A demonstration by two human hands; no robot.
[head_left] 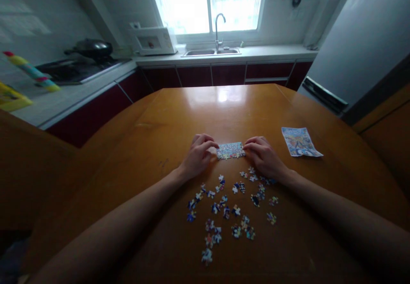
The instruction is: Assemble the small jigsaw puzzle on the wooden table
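A partly joined jigsaw puzzle (229, 150) lies flat on the wooden table, its top edge straight and its lower edge showing knobs and notches. My left hand (199, 156) grips its left edge with curled fingers. At the opposite edge, my right hand (261, 153) has its thumb and fingers closed on the puzzle's right side. Several loose puzzle pieces (215, 208) are scattered nearer to me, between my forearms. Some of them lie close under my right wrist, which partly hides them.
A creased printed picture sheet (301, 142) rests right of my right hand. The wooden table (153, 134) has a rounded far edge. Beyond it stand a sink (200, 53), a white microwave (153, 41), a stove with a dark pan (92, 48), and a fridge (361, 49) at right.
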